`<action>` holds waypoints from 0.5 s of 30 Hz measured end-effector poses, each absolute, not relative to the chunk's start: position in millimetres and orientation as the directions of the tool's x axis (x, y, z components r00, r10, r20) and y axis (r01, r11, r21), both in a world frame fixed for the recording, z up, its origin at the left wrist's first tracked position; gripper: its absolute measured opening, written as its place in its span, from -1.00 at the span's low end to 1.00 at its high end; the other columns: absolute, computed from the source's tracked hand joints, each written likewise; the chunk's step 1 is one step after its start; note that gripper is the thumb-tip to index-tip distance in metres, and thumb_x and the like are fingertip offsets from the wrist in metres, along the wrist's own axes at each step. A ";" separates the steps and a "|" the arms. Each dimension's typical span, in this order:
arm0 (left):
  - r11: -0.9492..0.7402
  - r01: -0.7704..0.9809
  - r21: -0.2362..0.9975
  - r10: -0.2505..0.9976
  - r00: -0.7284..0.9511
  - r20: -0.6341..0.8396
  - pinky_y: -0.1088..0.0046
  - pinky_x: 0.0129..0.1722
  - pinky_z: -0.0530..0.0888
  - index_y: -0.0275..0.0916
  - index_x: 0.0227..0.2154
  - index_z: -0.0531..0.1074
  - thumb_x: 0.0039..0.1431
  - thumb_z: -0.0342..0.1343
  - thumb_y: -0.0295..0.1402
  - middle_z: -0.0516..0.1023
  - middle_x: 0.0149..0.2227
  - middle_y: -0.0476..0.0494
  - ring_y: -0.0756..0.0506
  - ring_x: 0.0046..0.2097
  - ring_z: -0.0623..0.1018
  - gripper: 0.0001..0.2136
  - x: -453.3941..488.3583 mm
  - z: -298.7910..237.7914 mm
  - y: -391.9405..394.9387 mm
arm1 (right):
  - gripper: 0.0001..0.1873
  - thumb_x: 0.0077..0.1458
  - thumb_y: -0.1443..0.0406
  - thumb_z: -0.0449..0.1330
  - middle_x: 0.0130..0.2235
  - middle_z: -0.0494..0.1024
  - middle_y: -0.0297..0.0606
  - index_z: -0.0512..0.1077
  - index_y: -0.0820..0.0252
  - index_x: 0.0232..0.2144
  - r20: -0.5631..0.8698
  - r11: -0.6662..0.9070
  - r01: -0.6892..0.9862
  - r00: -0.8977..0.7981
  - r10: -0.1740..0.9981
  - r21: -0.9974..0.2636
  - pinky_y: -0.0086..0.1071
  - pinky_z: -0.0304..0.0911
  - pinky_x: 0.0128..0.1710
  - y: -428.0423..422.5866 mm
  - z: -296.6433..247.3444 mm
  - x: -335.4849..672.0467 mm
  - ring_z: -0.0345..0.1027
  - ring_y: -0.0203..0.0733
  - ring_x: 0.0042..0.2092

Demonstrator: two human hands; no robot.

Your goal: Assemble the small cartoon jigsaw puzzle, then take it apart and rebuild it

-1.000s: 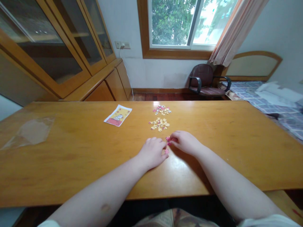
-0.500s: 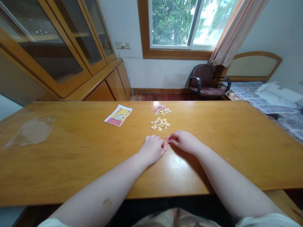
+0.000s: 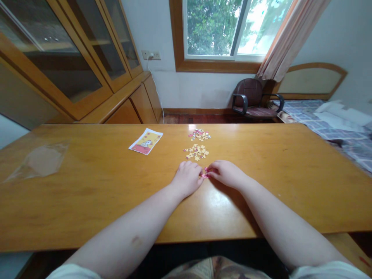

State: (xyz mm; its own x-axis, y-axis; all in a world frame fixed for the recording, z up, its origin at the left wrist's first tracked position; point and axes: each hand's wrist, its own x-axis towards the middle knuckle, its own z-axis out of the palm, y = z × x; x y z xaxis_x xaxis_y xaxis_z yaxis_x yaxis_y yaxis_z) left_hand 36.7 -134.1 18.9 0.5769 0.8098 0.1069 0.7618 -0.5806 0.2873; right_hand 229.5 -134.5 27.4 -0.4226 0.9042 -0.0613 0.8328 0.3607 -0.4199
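Note:
My left hand (image 3: 188, 177) rests on the table with its fingers closed on a small pink jigsaw piece (image 3: 204, 176). Opposite it, my right hand (image 3: 225, 171) pinches more pink jigsaw pieces (image 3: 206, 170), and the two hands' pieces meet or nearly touch; the fingers partly hide them. Just beyond the hands lies a loose pile of mostly yellow jigsaw pieces (image 3: 196, 152). A second pile, mixed pink, white and yellow pieces (image 3: 200, 135), sits farther back. Left of the piles is a picture sheet (image 3: 145, 142) showing a white cartoon animal on yellow and red.
The wooden table (image 3: 116, 201) spans the view. A clear plastic bag (image 3: 43, 159) lies at its left. Behind it stand a glass-door cabinet (image 3: 87, 58), a brown armchair (image 3: 249, 97) and a bed (image 3: 328, 112).
My left hand has moved slightly away from me, bringing its pink piece up against or close to those in my right hand. The right hand has hardly moved.

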 end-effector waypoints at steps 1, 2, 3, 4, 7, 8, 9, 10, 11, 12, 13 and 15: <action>-0.576 0.764 0.291 0.813 0.574 0.099 0.21 -0.09 0.28 -0.21 -0.36 0.48 0.15 0.10 -0.28 0.51 -0.28 -0.17 -0.18 -0.14 0.42 -0.87 36.8 19.0 -134.0 | -0.80 0.13 0.25 0.15 -0.25 0.58 -0.20 0.53 0.17 -0.23 -0.063 0.360 0.834 -0.422 0.904 -0.418 -0.43 0.20 -0.23 -134.3 27.6 229.4 0.42 -0.21 -0.24; -0.573 0.767 0.291 0.814 0.573 0.092 0.21 -0.08 0.28 -0.21 -0.36 0.48 0.15 0.10 -0.27 0.51 -0.28 -0.17 -0.18 -0.14 0.42 -0.87 36.8 19.0 -133.9 | -0.80 0.13 0.25 0.16 -0.25 0.58 -0.20 0.53 0.17 -0.23 -0.067 0.358 0.836 -0.421 0.905 -0.416 -0.43 0.20 -0.23 -134.2 27.8 229.3 0.42 -0.21 -0.24; -0.573 0.767 0.288 0.814 0.575 0.088 0.21 -0.08 0.29 -0.21 -0.36 0.48 0.15 0.10 -0.27 0.51 -0.27 -0.17 -0.18 -0.14 0.42 -0.86 36.8 18.9 -133.7 | -0.80 0.13 0.25 0.16 -0.25 0.58 -0.20 0.53 0.17 -0.23 -0.070 0.357 0.838 -0.420 0.905 -0.413 -0.43 0.20 -0.23 -134.1 28.0 229.2 0.42 -0.21 -0.24; -0.576 0.767 0.284 0.811 0.578 0.085 0.21 -0.08 0.29 -0.21 -0.36 0.48 0.16 0.10 -0.26 0.51 -0.27 -0.17 -0.18 -0.15 0.42 -0.86 36.8 18.8 -133.7 | -0.80 0.13 0.25 0.16 -0.25 0.58 -0.20 0.53 0.17 -0.23 -0.073 0.355 0.840 -0.418 0.905 -0.411 -0.43 0.20 -0.22 -134.1 28.2 229.0 0.42 -0.20 -0.23; -0.586 0.767 0.263 0.806 0.585 0.088 0.21 -0.09 0.29 -0.20 -0.36 0.47 0.17 0.07 -0.26 0.51 -0.28 -0.17 -0.18 -0.15 0.41 -0.85 36.6 18.1 -133.7 | -0.80 0.13 0.26 0.16 -0.24 0.58 -0.20 0.53 0.16 -0.23 -0.078 0.352 0.841 -0.417 0.906 -0.412 -0.44 0.20 -0.22 -134.6 29.1 228.7 0.42 -0.21 -0.22; -0.587 0.768 0.258 0.806 0.586 0.089 0.22 -0.09 0.29 -0.20 -0.36 0.47 0.18 0.07 -0.26 0.51 -0.28 -0.17 -0.17 -0.16 0.41 -0.85 36.6 18.1 -133.9 | -0.81 0.12 0.27 0.16 -0.24 0.58 -0.21 0.53 0.16 -0.23 -0.077 0.352 0.841 -0.417 0.906 -0.412 -0.44 0.20 -0.22 -134.8 29.6 228.9 0.42 -0.21 -0.22; -0.587 0.769 0.255 0.806 0.585 0.089 0.22 -0.09 0.30 -0.20 -0.35 0.47 0.18 0.07 -0.26 0.51 -0.27 -0.16 -0.17 -0.15 0.41 -0.85 36.5 18.3 -134.2 | -0.81 0.12 0.27 0.16 -0.25 0.58 -0.21 0.53 0.16 -0.23 -0.074 0.353 0.841 -0.416 0.906 -0.409 -0.44 0.19 -0.23 -134.8 30.2 229.5 0.41 -0.21 -0.23; -0.586 0.769 0.255 0.807 0.584 0.091 0.23 -0.09 0.30 -0.19 -0.34 0.47 0.17 0.07 -0.26 0.50 -0.26 -0.16 -0.17 -0.15 0.41 -0.85 36.4 18.7 -134.6 | -0.81 0.12 0.27 0.16 -0.26 0.58 -0.22 0.53 0.15 -0.23 -0.069 0.353 0.845 -0.412 0.908 -0.403 -0.44 0.19 -0.24 -134.7 30.9 230.5 0.41 -0.21 -0.25; -0.585 0.769 0.256 0.807 0.583 0.093 0.23 -0.10 0.30 -0.19 -0.32 0.47 0.17 0.07 -0.26 0.50 -0.25 -0.16 -0.17 -0.15 0.41 -0.85 36.3 19.4 -135.2 | -0.81 0.12 0.26 0.15 -0.27 0.58 -0.22 0.53 0.15 -0.24 -0.063 0.349 0.851 -0.403 0.913 -0.393 -0.44 0.18 -0.25 -134.2 31.6 232.1 0.41 -0.22 -0.26; -0.587 0.768 0.258 0.806 0.584 0.095 0.24 -0.10 0.31 -0.19 -0.31 0.47 0.18 0.06 -0.27 0.50 -0.24 -0.16 -0.17 -0.15 0.41 -0.85 36.2 20.3 -135.8 | -0.81 0.13 0.26 0.14 -0.28 0.57 -0.22 0.53 0.15 -0.25 -0.057 0.338 0.861 -0.386 0.921 -0.379 -0.44 0.18 -0.27 -133.4 32.3 234.1 0.40 -0.22 -0.27; -0.590 0.765 0.259 0.804 0.587 0.098 0.25 -0.11 0.31 -0.18 -0.30 0.47 0.18 0.05 -0.28 0.49 -0.24 -0.16 -0.16 -0.16 0.41 -0.86 36.1 21.2 -136.4 | -0.80 0.14 0.24 0.13 -0.29 0.57 -0.22 0.53 0.15 -0.26 -0.050 0.322 0.874 -0.363 0.930 -0.363 -0.44 0.17 -0.28 -132.4 33.0 236.6 0.39 -0.23 -0.29; -0.602 0.755 0.258 0.794 0.600 0.096 0.25 -0.12 0.31 -0.16 -0.30 0.48 0.19 0.03 -0.31 0.49 -0.26 -0.15 -0.16 -0.17 0.41 -0.86 35.8 22.8 -137.5 | -0.79 0.16 0.22 0.12 -0.30 0.56 -0.21 0.53 0.16 -0.28 -0.039 0.279 0.902 -0.309 0.950 -0.330 -0.44 0.16 -0.30 -129.7 34.0 242.1 0.38 -0.23 -0.30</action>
